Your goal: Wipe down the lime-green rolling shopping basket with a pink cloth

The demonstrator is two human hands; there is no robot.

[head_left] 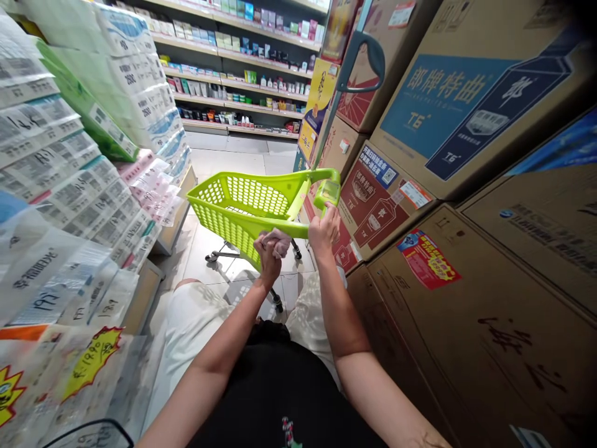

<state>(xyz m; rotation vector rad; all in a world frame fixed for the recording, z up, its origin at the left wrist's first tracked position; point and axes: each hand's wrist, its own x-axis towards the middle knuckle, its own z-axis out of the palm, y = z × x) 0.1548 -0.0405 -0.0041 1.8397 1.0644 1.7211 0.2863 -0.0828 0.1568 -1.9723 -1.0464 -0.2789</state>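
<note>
A lime-green shopping cart [254,190] with a perforated plastic basket stands on castors in front of me, turned at an angle. My right hand [325,231] is closed around its handle, just below a green holder with a clear window [327,191]. Against the near side of the basket rim, my left hand [267,258] grips a crumpled greyish-pink cloth [278,241]. Through the mesh I make out nothing lying in the basket. The undersides of my fingers are hidden on both hands.
Stacked cartons [429,112] wall the right side, with a pole bearing a grey-blue handle [366,62] leaning beside them. Packs of wrapped tissue paper [51,149] pile up on the left. Shelves of small toiletries [242,81] cross the far end of the tiled aisle [233,149].
</note>
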